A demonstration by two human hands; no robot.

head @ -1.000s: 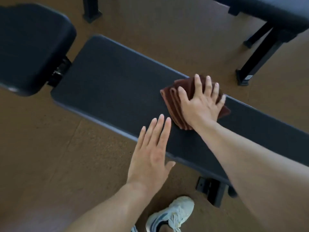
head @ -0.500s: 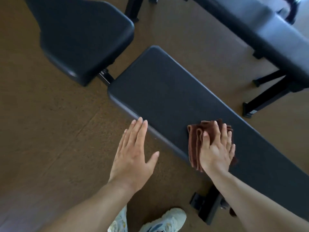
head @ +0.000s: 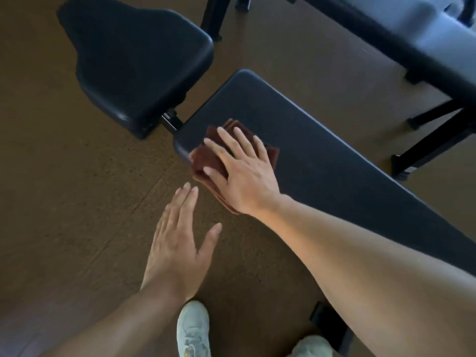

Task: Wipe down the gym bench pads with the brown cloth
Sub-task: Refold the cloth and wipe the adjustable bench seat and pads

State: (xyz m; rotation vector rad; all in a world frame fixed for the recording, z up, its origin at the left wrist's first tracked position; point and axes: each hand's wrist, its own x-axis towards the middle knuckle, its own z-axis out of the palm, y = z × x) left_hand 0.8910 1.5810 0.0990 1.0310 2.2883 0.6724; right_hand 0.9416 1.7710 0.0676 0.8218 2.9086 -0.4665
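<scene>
Bare long pad (head: 322,150) right of cloth (head: 211,158), seat pad (head: 139,65) blocking left, open floor (head: 77,202) nearside

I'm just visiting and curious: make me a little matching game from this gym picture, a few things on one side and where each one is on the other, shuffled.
Things:
1. brown cloth
2. left hand
3. right hand
4. white shoe

Places:
A. on the floor at the bottom of the view
B. pressed flat on top of the cloth
C. over the floor beside the bench, holding nothing
D. lying at the end of the long bench pad, nearest the seat pad

Pairs: 1-D, 2-C, 3-B, 4-A
</scene>
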